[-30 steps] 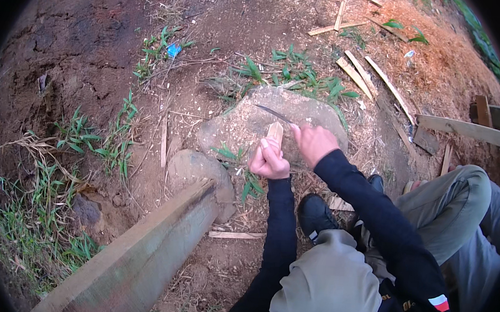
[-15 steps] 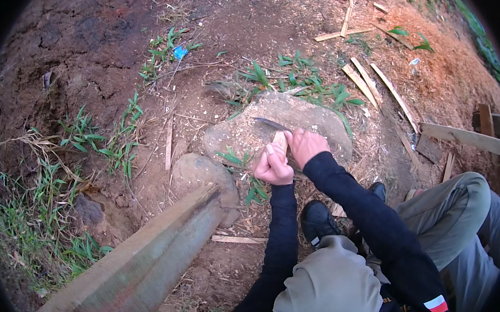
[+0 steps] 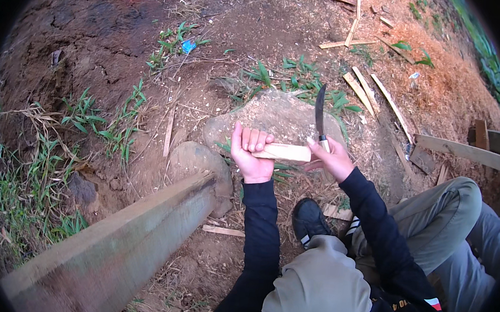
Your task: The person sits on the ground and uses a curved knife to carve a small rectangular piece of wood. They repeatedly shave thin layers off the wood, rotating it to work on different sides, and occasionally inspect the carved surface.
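Knife (image 3: 319, 113) swung upright, wood piece (image 3: 286, 153) turned sideways.
Left hand (image 3: 253, 157) grips wood piece, right hand (image 3: 336, 161) knife; seemingly between carving strokes; another needs knife against wood.

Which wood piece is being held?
The short pale block, gripped in the left hand; the long strips at upper right lie on the ground, and the thick beam at lower left is in neither hand.
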Action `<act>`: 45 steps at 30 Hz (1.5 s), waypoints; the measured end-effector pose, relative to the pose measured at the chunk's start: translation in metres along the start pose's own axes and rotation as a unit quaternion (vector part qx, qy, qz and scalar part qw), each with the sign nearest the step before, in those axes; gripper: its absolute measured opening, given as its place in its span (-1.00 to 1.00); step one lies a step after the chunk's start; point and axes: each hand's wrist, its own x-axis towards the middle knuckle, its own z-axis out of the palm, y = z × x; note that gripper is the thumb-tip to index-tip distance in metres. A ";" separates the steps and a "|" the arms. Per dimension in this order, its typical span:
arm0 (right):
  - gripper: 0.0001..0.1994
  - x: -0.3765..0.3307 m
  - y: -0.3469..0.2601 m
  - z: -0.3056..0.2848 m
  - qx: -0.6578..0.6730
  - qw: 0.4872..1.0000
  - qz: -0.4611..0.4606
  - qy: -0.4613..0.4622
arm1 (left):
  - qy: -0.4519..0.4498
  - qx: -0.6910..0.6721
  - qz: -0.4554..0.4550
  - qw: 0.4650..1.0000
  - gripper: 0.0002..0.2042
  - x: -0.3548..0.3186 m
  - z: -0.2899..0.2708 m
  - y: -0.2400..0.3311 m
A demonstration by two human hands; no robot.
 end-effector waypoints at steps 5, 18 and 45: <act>-0.75 -0.030 -0.023 0.009 0.121 0.988 -0.027 -0.088 | -0.089 0.020 0.021 0.996 -0.58 -0.021 0.013 0.004; -0.76 -0.074 -0.073 0.015 0.142 0.983 -0.097 -0.065 | -0.119 0.443 0.157 0.875 -0.44 -0.072 0.050 -0.005; -0.75 -0.075 -0.073 0.034 0.108 0.977 -0.171 -0.064 | -0.085 0.425 0.143 0.890 -0.43 -0.082 0.075 -0.025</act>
